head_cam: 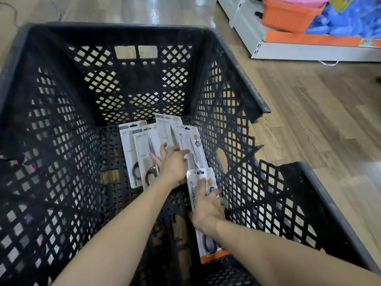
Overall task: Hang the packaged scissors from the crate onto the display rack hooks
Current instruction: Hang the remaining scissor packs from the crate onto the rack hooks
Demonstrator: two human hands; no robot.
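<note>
Wooden floor [309, 124] surrounds a black lattice crate [61, 141] holding five packaged scissors, white cards with dark handles. Three plain packs [132, 153] lie at the bottom; the left hand [173, 164] spreads its fingers on an orange-marked pack [192, 147]. The right hand [208, 211] presses another orange-trimmed pack [204, 203], fingers spread, against the crate's wall.

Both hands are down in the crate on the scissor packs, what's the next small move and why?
Probably curl the right hand round the near orange-edged pack and lift it out: its fingers already lie on that pack, which sits apart from the overlapping packs under the left hand in the crate.
</note>
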